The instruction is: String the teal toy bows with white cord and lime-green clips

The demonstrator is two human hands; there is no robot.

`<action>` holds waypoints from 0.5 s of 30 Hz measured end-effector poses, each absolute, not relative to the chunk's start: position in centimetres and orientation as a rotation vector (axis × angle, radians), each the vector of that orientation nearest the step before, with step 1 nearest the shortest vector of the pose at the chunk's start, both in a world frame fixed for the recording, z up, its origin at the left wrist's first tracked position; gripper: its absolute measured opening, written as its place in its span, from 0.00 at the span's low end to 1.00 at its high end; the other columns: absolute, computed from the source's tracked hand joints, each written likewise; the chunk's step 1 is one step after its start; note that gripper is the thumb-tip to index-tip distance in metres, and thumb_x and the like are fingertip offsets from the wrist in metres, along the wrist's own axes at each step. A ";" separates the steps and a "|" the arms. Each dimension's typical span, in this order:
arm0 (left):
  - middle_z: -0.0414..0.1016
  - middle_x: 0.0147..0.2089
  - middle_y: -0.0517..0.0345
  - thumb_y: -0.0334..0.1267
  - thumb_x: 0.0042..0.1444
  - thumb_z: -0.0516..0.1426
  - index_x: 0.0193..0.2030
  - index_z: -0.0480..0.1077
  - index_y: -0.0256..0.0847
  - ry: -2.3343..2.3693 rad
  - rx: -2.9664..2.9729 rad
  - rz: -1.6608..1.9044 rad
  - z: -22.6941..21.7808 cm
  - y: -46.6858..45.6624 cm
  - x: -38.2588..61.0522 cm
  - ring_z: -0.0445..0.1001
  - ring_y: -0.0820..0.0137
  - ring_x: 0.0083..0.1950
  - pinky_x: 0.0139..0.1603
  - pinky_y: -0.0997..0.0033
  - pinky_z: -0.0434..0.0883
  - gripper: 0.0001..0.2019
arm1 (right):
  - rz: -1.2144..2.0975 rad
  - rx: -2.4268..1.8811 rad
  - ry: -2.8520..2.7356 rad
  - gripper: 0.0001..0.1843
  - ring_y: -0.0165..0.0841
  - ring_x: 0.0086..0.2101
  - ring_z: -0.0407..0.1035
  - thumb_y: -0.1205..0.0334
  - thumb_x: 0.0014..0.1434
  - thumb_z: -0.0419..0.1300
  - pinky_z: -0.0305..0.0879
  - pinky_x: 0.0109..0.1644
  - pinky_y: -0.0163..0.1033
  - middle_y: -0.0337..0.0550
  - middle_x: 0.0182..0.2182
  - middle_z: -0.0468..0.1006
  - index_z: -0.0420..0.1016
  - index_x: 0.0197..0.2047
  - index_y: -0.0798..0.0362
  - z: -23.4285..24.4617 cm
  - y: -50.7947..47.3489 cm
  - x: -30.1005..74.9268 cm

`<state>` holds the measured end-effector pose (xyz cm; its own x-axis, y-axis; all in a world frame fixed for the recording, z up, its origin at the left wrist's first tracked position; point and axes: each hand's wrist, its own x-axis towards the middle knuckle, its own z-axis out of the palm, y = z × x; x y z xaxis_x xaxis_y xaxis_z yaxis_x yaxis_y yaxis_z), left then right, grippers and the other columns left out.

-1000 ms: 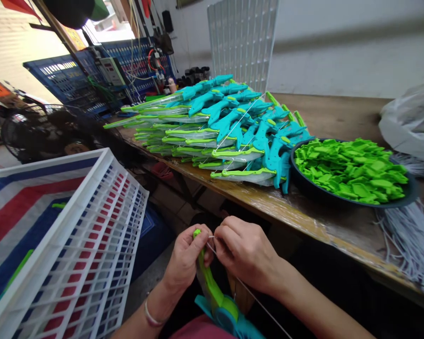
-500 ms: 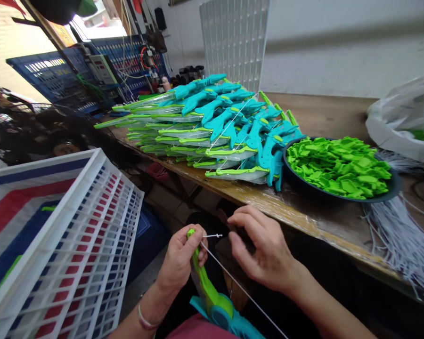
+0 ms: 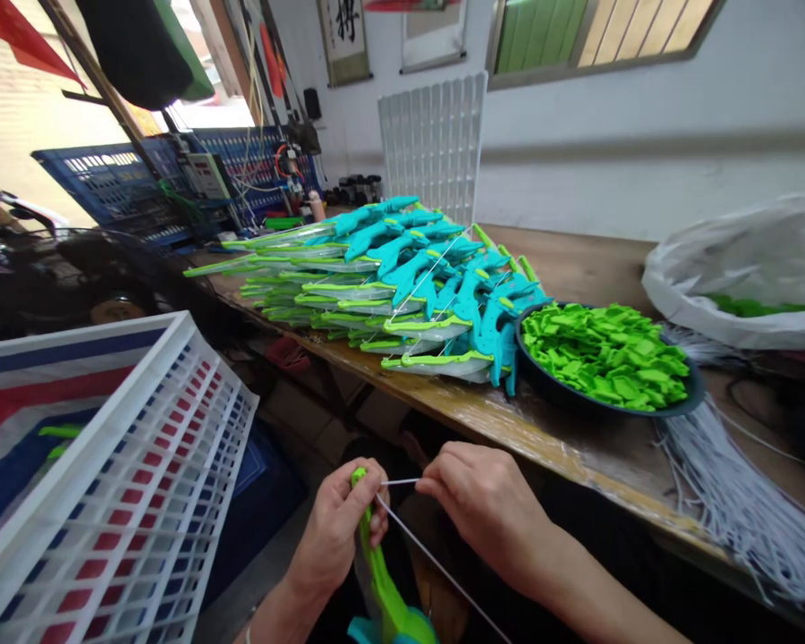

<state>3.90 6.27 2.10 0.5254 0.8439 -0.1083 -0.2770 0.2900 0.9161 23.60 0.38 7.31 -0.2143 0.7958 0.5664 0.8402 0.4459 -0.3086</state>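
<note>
In my left hand (image 3: 349,519), the fingers are closed around the tip of a toy bow (image 3: 387,586) with a bright green limb and teal parts below. A thin white cord (image 3: 436,562) runs from the tip down to the right. My right hand (image 3: 483,505) pinches the short end of this cord between thumb and fingers, stretched straight between the two hands. The knot at the cord's end is hidden by my fingers. On the bench ahead lies a stack of similar teal and green bows (image 3: 409,286), some strung with white cord.
A dark bowl (image 3: 694,394) full of small green plastic pieces stands on the wooden bench (image 3: 543,447). Beside it hangs a bundle of white cords (image 3: 731,483). A white plastic bag (image 3: 677,286) lies behind. To my left is a white crate (image 3: 154,483) with a striped lining.
My right hand has moved from beside the cord's knotted end onto it and closed, pulling the cord taut. The head view has tilted up slightly.
</note>
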 end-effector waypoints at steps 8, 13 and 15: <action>0.62 0.24 0.65 0.50 0.63 0.63 0.31 0.68 0.38 0.588 1.017 0.796 1.8 6.6 4.8 0.60 0.78 0.21 0.19 0.79 0.61 0.18 | -0.599 -1.347 -2.188 0.20 0.34 0.24 0.64 0.64 0.74 0.55 0.50 0.30 0.42 0.38 0.23 0.68 0.67 0.26 0.52 8.8 1.1 22.2; 0.62 0.23 0.65 0.51 0.61 0.64 0.29 0.68 0.38 0.575 0.961 0.810 1.3 6.9 4.2 0.58 0.79 0.20 0.19 0.79 0.60 0.20 | -0.620 -1.291 -2.219 0.24 0.34 0.23 0.62 0.63 0.77 0.47 0.50 0.31 0.43 0.38 0.23 0.68 0.66 0.27 0.52 10.1 0.8 23.0; 0.62 0.23 0.64 0.52 0.59 0.66 0.29 0.69 0.38 0.573 0.936 0.816 1.4 6.8 4.3 0.58 0.79 0.20 0.19 0.79 0.60 0.20 | -0.568 -1.294 -2.192 0.25 0.32 0.23 0.61 0.61 0.78 0.46 0.49 0.30 0.42 0.37 0.22 0.67 0.65 0.26 0.52 11.1 0.6 23.8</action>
